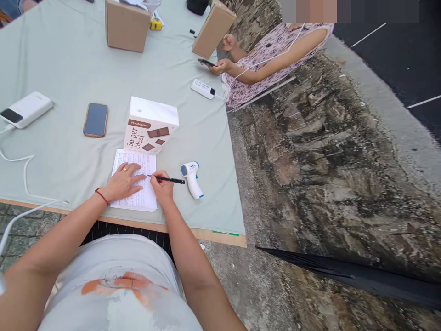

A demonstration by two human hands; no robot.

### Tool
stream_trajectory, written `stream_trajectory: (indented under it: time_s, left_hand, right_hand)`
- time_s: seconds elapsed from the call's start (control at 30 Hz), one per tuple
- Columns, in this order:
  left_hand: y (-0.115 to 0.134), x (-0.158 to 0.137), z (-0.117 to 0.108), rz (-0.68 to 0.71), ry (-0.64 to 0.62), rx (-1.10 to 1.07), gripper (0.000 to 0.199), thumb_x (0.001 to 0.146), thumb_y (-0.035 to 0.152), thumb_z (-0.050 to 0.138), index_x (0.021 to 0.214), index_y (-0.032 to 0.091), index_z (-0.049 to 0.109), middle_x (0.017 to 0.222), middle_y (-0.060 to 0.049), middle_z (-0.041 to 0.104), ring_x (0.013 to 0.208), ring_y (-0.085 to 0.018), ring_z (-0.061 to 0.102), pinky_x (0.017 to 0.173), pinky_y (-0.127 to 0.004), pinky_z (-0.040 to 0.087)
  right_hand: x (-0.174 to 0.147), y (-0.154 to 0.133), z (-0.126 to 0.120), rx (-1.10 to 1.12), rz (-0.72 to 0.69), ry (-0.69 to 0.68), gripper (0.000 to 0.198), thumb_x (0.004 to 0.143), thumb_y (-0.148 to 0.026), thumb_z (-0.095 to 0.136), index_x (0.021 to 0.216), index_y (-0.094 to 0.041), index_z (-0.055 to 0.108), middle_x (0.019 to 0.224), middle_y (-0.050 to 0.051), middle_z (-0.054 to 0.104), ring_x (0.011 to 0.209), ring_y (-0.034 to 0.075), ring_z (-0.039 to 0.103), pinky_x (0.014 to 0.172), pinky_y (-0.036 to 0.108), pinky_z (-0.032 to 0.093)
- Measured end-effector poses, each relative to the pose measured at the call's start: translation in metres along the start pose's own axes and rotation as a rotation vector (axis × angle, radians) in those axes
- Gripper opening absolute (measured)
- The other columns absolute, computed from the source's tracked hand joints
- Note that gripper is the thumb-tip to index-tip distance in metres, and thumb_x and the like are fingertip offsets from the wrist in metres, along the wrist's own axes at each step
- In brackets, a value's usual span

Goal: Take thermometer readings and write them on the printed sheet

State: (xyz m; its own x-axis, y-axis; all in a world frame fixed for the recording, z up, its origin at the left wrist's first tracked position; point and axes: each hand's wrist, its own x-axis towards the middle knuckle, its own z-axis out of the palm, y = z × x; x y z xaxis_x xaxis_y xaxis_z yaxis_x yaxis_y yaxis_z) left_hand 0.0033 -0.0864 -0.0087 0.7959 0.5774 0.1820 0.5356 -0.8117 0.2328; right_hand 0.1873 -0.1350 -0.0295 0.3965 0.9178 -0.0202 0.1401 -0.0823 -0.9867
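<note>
A stack of printed paper sheets [138, 202] lies on the table in front of me, covered in small rows of text. My left hand [124, 181] rests flat on it with the fingers spread; a ring and a red string bracelet show. In my right hand [163, 187] is a black pen [174, 179], its tip at the paper near the right side. Just behind the sheets stands a white and brown "Super Meal" box [151, 124]. To the right of my right hand lies a white infrared thermometer [192, 179].
On the cloth-covered table [69, 170] are a phone [95, 120], a white power bank [26, 109] with a cable, and a smaller power bank [203, 89]. Cardboard boxes [127, 26] stand at the back. Across the corner, a person's hand [222, 67] holds a phone [206, 62].
</note>
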Motion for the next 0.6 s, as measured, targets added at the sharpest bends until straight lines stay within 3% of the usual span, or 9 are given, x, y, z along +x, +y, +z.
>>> stream_trajectory:
  time_s: [0.6]
  left_hand:
    - [-0.0001,-0.0003,-0.0004,0.004,0.000,0.024,0.038,0.097,0.038,0.057,0.131,0.023,0.065,0.139,-0.017,0.053,0.133,-0.032,0.048,0.117,-0.057,0.034]
  right_hand:
    - [-0.0003,-0.0017,0.0008,0.001,0.017,0.020,0.015,0.068,-0.037,0.058,0.073,-0.023,0.057,0.065,-0.003,0.057,0.061,0.015,0.050,0.063,0.030,0.044]
